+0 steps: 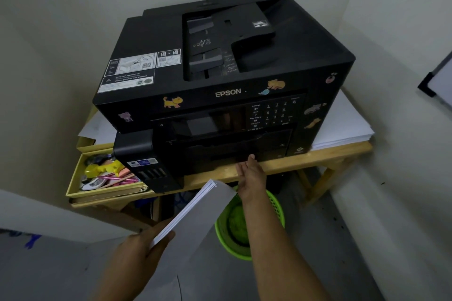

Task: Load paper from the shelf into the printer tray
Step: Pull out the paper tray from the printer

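A black Epson printer (pixel 220 68) with animal stickers stands on a wooden table (pixel 318 156) in a corner. Its paper tray (pixel 234 151) at the bottom front looks closed. My left hand (pixel 141 249) grips the near end of a stack of white paper (pixel 195 212), held tilted below the table's edge. My right hand (pixel 252 176) reaches forward with fingers apart; its fingertips touch the lower front of the printer at the tray. It holds nothing.
A yellow drawer (pixel 73 183) full of pens and small items sticks out at the left. A green mesh basket (pixel 247 230) sits on the floor under the table. More white sheets (pixel 347 124) lie on the table to the printer's right. Walls close in on both sides.
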`<state>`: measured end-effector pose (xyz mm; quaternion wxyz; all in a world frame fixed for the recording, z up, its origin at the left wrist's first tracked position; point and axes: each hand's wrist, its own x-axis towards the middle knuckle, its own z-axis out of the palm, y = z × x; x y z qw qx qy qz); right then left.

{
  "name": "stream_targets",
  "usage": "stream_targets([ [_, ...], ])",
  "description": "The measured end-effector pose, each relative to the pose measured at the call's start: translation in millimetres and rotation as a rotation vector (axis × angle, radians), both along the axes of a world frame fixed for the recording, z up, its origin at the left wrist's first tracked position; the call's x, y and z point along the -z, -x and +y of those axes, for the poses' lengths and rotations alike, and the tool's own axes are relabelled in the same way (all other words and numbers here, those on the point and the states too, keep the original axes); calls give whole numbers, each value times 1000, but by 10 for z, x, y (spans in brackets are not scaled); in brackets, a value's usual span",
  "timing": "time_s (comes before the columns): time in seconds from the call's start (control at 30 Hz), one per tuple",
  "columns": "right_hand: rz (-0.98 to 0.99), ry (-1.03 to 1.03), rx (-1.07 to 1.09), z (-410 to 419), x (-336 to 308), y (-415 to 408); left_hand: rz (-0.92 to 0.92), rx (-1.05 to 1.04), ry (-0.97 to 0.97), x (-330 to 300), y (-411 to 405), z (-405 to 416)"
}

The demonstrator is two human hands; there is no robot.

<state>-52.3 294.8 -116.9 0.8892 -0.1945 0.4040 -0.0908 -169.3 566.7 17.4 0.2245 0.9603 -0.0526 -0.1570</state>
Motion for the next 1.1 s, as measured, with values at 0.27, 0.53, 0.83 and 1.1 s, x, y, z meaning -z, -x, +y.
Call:
stream_targets([
  [0.27, 69, 205, -56, -39, -53, 68, 25, -23, -4, -50, 4, 0],
  [0.53, 86, 188, -8, -61, -142, 68, 36, -62, -28, -15, -22, 14],
  [0.83, 57, 214, 47, -52, -132, 99, 29, -5, -10, -77, -66, -1],
  [1.1, 72, 239, 91, -4, -65, 235, 13, 16, 16, -128, -120, -34],
])
